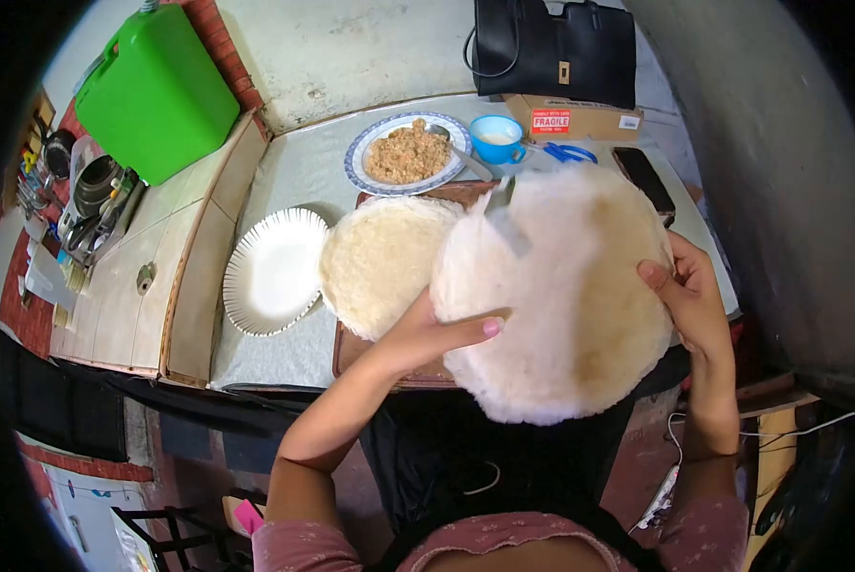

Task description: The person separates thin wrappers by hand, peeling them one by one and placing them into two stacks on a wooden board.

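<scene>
While both hands pinch its opposite edges, the round wrapper (561,305) hangs lifted between left hand (437,334) and right hand (690,296)

A: How are my hands set?

B: Left grip (427,334) is raised, forearm angled up from below, thumb stretched flat across the front. Right grip (692,291) is raised opposite, fingers curled over the edge, wrist straight.
</scene>
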A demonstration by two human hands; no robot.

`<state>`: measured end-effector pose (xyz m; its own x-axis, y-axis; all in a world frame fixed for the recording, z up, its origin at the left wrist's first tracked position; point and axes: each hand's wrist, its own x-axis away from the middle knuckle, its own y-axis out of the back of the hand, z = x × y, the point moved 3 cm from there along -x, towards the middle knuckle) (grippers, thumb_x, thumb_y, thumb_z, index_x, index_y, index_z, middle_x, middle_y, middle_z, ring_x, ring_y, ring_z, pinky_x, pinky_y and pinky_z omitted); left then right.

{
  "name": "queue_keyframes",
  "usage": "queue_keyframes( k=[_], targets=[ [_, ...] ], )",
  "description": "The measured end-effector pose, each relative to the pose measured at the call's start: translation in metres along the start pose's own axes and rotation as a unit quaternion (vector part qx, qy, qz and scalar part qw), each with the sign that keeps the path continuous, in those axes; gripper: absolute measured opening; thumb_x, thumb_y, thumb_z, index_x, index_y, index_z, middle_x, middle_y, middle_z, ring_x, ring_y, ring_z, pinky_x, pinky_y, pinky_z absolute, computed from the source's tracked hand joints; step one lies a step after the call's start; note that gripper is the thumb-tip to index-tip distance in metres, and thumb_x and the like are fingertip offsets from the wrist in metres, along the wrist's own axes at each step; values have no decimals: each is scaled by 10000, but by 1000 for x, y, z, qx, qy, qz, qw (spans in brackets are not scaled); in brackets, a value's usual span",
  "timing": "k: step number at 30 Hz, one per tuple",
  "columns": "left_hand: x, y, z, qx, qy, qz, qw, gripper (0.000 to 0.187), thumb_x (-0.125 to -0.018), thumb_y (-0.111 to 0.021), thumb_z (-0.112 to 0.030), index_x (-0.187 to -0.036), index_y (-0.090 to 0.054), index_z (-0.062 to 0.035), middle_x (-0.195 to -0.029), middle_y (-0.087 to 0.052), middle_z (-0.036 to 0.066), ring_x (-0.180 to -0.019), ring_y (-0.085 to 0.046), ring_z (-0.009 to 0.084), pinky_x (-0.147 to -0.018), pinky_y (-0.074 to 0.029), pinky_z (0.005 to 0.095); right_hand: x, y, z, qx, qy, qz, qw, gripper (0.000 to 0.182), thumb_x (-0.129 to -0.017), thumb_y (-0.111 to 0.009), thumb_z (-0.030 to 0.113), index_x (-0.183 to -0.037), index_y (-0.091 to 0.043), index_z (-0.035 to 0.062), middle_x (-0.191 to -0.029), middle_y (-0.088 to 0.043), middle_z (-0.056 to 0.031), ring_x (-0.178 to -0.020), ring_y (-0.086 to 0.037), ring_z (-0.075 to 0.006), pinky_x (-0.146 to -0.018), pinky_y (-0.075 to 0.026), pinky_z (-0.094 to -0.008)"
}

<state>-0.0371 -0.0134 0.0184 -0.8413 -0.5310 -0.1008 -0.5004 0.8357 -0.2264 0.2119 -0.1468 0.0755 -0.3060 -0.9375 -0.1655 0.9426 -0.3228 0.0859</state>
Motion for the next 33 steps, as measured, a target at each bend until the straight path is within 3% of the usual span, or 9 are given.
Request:
queue_keyframes(
  k=[7,11,14,17,20,23,29,32,33],
  targets=[
    [14,55,-19,88,114,-223,964,565,-887,-696,-105,-1379,-433,-12,-1249,-607,114,-1111,-618,204,-910,-541,344,-4,-9,-64,-136,-84,2,987,407,-1016,-538,232,-1357,-485,18,-1269,-606,-66,-1105,-589,-123,-917,-479,-265],
    [-6,159,-71,-24,-83,-391,916,456,-916,-649,-113,-1319,-484,22,-1204,-623,142,-1067,-643,227,-824,-577,340,20,-30,-75,94,-38,47,994,407,-989,-558,207,-1348,-484,28,-1305,-578,-142,-1205,-557,-247,-1005,-432,-348],
    [-20,259,-96,-242,-186,-487,818,440,-917,-551,-31,-1347,-479,31,-1303,-583,182,-1051,-652,259,-936,-500,376,34,-42,-62,277,34,96,955,408,-955,-575,172,-1326,-492,24,-1311,-563,-198,-1264,-511,-349,-1063,-383,-416],
    [-36,312,-97,-547,-137,-540,625,448,-888,-518,0,-1336,-508,-5,-1241,-619,182,-1055,-649,259,-935,-497,380,38,-48,-72,331,93,92,935,388,-934,-575,144,-1300,-513,29,-1337,-544,-218,-1305,-455,-405,-1095,-342,-456],
    [-53,347,-73,-483,-74,-576,656,461,-862,-524,9,-1321,-530,-20,-1150,-652,200,-1027,-660,268,-865,-528,387,36,-48,-78,348,102,85,928,396,-929,-585,149,-1300,-512,31,-1344,-543,-210,-1309,-457,-399,-1091,-349,-454],
    [-73,404,-32,-179,-112,-546,811,441,-833,-563,9,-1274,-556,1,-1073,-668,212,-1000,-671,277,-789,-548,396,36,-48,-76,330,93,76,936,365,-918,-599,134,-1266,-543,40,-1320,-568,-196,-1311,-466,-385,-1092,-350,-452],
    [-75,494,-8,-409,111,-514,745,490,-765,-748,-76,-1218,-581,7,-1059,-668,172,-890,-675,308,-742,-548,397,32,-42,-79,284,95,76,951,272,-893,-615,80,-1164,-613,52,-1231,-636,-169,-1289,-501,-365,-1081,-366,-448],
    [-58,365,-47,-592,-69,-409,691,507,-817,-751,-162,-1252,-568,24,-1122,-665,174,-1004,-649,314,-858,-513,388,32,-43,-81,283,97,71,952,267,-884,-623,68,-1150,-616,44,-1217,-642,-165,-1274,-514,-367,-1072,-380,-444],
    [-53,330,-48,-568,-67,-358,738,539,-820,-755,-245,-1247,-574,30,-1139,-661,181,-1047,-634,305,-911,-483,385,32,-43,-81,289,102,68,950,267,-881,-625,66,-1147,-616,42,-1216,-643,-164,-1268,-518,-369,-1070,-383,-444]
  ],
)
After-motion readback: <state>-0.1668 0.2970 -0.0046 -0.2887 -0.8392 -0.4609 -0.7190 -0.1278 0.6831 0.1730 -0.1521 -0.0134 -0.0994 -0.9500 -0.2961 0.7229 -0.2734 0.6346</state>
